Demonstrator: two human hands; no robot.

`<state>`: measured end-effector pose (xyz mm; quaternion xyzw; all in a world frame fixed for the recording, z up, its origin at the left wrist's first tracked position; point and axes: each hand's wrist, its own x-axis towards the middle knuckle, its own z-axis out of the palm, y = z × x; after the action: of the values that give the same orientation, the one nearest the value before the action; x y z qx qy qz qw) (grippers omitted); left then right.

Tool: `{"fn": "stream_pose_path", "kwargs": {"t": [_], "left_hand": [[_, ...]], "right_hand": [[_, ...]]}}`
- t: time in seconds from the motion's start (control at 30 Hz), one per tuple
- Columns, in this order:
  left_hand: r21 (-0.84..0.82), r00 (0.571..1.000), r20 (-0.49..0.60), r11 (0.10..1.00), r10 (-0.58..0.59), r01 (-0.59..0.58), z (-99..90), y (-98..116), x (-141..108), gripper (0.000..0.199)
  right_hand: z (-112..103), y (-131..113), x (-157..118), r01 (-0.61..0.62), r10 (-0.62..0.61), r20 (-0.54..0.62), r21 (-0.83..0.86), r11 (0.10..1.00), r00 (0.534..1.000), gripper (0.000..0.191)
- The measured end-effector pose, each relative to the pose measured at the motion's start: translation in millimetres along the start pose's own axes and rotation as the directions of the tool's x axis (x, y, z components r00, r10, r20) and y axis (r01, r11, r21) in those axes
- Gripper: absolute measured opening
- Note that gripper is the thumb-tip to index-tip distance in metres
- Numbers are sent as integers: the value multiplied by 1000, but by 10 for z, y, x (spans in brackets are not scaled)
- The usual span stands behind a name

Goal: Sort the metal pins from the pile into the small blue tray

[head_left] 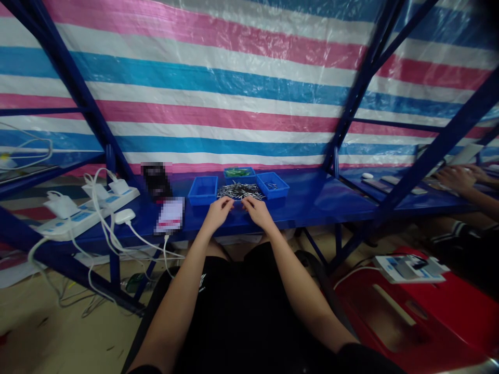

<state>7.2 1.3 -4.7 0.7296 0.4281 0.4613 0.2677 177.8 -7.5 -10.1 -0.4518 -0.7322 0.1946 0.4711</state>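
Note:
A loose pile of small, thin, silver and dark pieces [238, 190] lies on the blue table in front of me; their exact kind is too small to tell. At the pile's near left edge is my left hand [220, 211], thumb and fingers pinched together. My right hand [256, 209] mirrors it at the near right edge, also pinched. Whatever either one holds is too small to make out. Around the pile stand a blue tray [202, 201] on the left, a blue tray with a few thin pieces [283, 192] on the right, and a tray of green items [239, 172] behind.
Left of the trays lie a phone with a lit screen [170, 215], a dark blurred object [156, 181] and a white power strip [89, 213] with cables. Blue metal posts [351, 93] frame the table [319, 197]. Another person's hands [456, 176] are at the far right, beyond a red stool [413, 311].

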Motion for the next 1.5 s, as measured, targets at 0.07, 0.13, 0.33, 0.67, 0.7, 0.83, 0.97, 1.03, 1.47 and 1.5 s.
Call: {"fn": "stream_pose_path", "kwargs": {"t": [0.07,0.13,0.33,0.67,0.7,0.83,0.97,1.03,1.47,1.5], "left_hand": [[7,1000,4,1000,5,-5,-5,12,-4,30],[7,1000,11,1000,6,-6,-7,17,-5,31],[-10,1000,10,1000,-1,1,-1,0,3,31],[-47,998,-43,998,-47,45,9,-59,29,28],[-44,998,-33,998,-48,47,9,-63,30,27],[16,1000,8,1000,-17,17,6,-55,21,25],[35,1000,18,999,-11,10,2,-26,12,25],[36,1000,21,999,-15,14,0,-11,9,25],[67,1000,30,998,4,-6,15,-20,5,23],[63,1000,30,998,5,-6,15,-19,6,22]], "right_hand": [[14,24,11,-20,21,-26,33,999,999,23],[19,38,19,-16,18,-34,57,998,999,21],[7,18,7,12,-13,-44,-7,1000,999,24],[-318,-89,117,46,-86,-130,-287,957,988,24],[-453,-93,176,28,-97,-181,-347,937,979,24],[-993,-8,438,-74,-110,-307,-530,845,945,26],[-1221,204,580,-113,-16,-200,-612,783,980,20],[-1225,300,598,-110,22,-148,-621,776,989,14],[-432,45,170,170,-113,129,-639,750,985,25],[-350,41,130,148,-74,139,-668,729,988,26]]}}
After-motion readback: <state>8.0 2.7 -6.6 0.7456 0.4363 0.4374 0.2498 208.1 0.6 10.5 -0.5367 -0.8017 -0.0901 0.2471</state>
